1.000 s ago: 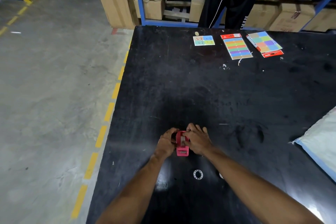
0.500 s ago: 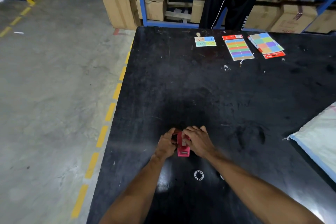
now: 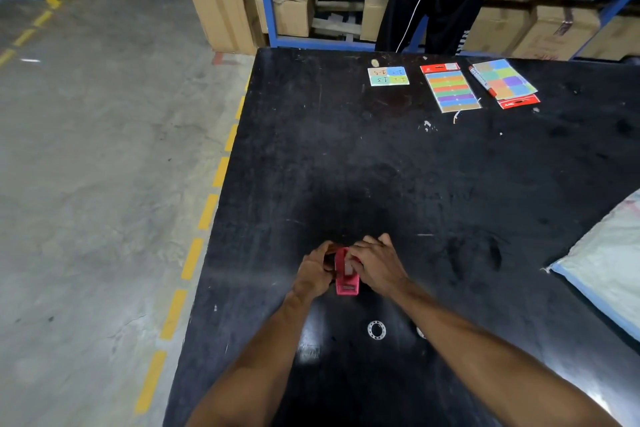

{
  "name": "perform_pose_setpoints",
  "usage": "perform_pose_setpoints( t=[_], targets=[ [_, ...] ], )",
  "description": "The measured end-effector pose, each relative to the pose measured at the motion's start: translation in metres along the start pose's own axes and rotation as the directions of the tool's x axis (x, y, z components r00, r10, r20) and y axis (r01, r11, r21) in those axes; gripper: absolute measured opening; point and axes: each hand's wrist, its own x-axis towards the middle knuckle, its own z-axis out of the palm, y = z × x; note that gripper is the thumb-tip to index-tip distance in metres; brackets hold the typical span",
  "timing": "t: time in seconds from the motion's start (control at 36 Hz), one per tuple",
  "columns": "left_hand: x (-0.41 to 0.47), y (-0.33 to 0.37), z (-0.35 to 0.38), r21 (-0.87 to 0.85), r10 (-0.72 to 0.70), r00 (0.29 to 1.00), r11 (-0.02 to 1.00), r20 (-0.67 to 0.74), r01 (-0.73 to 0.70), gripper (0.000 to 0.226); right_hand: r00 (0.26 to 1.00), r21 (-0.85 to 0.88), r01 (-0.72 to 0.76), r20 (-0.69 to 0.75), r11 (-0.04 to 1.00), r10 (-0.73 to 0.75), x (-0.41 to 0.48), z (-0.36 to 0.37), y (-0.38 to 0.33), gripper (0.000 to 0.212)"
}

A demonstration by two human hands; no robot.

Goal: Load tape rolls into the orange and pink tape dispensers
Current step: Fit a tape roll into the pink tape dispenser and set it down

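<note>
A small pink tape dispenser (image 3: 346, 277) stands on the black table (image 3: 381, 166), held between both hands near the table's front. My left hand (image 3: 314, 270) grips its left side, where a dark brownish roll edge shows between the fingers. My right hand (image 3: 375, 262) covers its right side and top, fingers curled over it. The dispenser's cutter end points toward me. A clear ring-shaped tape core (image 3: 376, 330) lies flat on the table just behind my wrists. No orange dispenser is visible.
Colour sticker sheets (image 3: 451, 91) and a small card (image 3: 388, 76) lie at the far edge, with a red marker (image 3: 482, 81). A white sack (image 3: 609, 263) lies at the right. A person in red and black (image 3: 440, 0) stands beyond the table. The table's left edge drops to the floor.
Both hands and the dispenser stay in nearly the same spot; the fingers shift slightly on the dispenser. The camera view has drifted a little.
</note>
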Motion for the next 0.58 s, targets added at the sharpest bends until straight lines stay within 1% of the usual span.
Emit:
perform_pose_setpoints(
  t=[0.08,0.19,0.25,0.31,0.39,0.5,0.53,0.56,0.58],
  targets=[
    [0.005,-0.005,0.002,-0.030,-0.006,1.000,1.000,0.011,0.007,0.076,1.000,-0.010,0.010,-0.011,1.000,-0.010,0.000,-0.001,-0.002,0.015],
    [0.000,0.000,-0.001,-0.075,0.016,1.000,0.997,0.014,-0.015,0.074,0.999,-0.014,0.022,-0.042,1.000,-0.023,-0.008,-0.001,-0.004,0.019],
    [0.000,-0.001,0.000,-0.062,0.027,1.000,0.998,0.014,-0.026,0.074,0.998,-0.011,0.015,-0.066,1.000,-0.015,-0.014,-0.001,-0.005,0.020],
    [0.002,-0.003,-0.001,-0.077,0.042,0.999,0.996,0.011,-0.041,0.068,0.996,-0.016,0.006,-0.090,1.000,-0.007,-0.020,0.001,-0.009,0.023],
    [0.003,-0.005,0.001,-0.229,0.060,0.998,0.972,0.019,-0.054,0.050,0.994,-0.021,0.011,-0.111,1.000,-0.014,-0.029,0.007,-0.014,0.018],
    [-0.003,0.003,0.003,-0.391,0.033,0.999,0.920,0.024,-0.021,0.042,0.986,0.035,0.032,-0.168,0.999,-0.026,-0.044,0.019,-0.019,0.014],
    [-0.004,0.006,0.002,-0.407,0.038,0.999,0.913,0.019,-0.027,0.039,0.985,0.046,0.041,-0.167,0.998,-0.032,-0.047,0.022,-0.019,0.010],
    [-0.004,0.005,0.003,-0.389,0.048,0.999,0.920,0.005,-0.042,0.037,0.986,0.047,0.048,-0.163,0.998,-0.039,-0.050,0.025,-0.020,0.005],
    [-0.003,0.005,0.003,-0.345,0.069,0.998,0.936,-0.009,-0.068,0.036,0.988,0.050,0.046,-0.149,0.998,-0.038,-0.052,0.027,-0.021,0.007]
  ],
)
